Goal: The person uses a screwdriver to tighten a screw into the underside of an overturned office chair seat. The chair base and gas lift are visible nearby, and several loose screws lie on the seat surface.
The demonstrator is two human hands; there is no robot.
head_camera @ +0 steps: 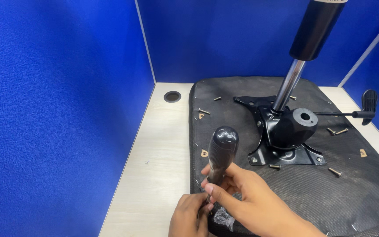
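Note:
My right hand point(246, 197) wraps around the lower part of a black screwdriver handle point(221, 151) that stands upright near the front edge. Just below it, my left hand point(189, 215) pinches the tool's lower end, and the tip is hidden by my fingers. Both hands are over the front left of an upturned black chair seat point(352, 193). A black metal mounting plate point(286, 153) with a chrome gas cylinder point(290, 83) sits on the seat's middle. Several loose screws lie around it, one point(335, 172) to the right.
A pale wooden desk point(159, 153) carries the seat, with a round cable hole point(172, 96) at the back left. Blue partition walls point(58, 109) close the left and back. A lever with a black paddle point(369, 105) sticks out right. A crumpled clear plastic bag point(223, 217) lies under my hands.

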